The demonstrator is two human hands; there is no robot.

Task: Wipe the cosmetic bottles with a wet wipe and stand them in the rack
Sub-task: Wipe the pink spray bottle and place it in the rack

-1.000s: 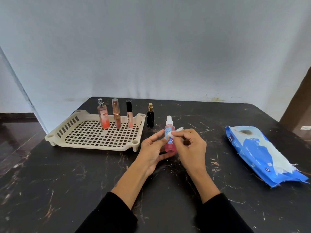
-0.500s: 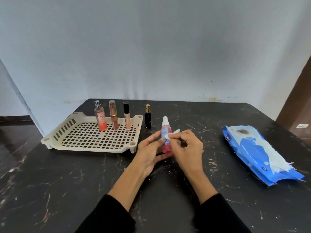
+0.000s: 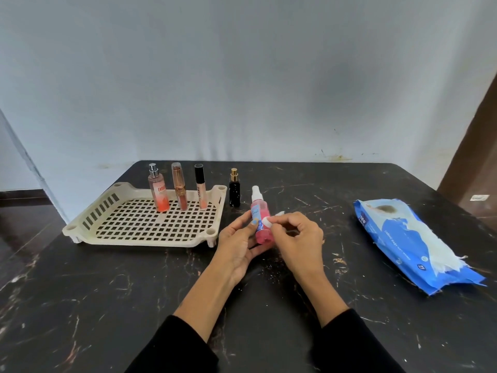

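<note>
Gripping the pink spray bottle upright, the left hand curls round it. Right hand pinches the wet wipe against its side.

Wet wipe mostly hidden in fingers; pink bottle label unreadable.

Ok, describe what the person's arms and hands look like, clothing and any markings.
Both arms wear black long sleeves, pushed up so the forearms are bare. The left hand and right hand are bare: no gloves, rings, watch or bracelets visible. One nail on the left hand looks painted light blue.
</note>
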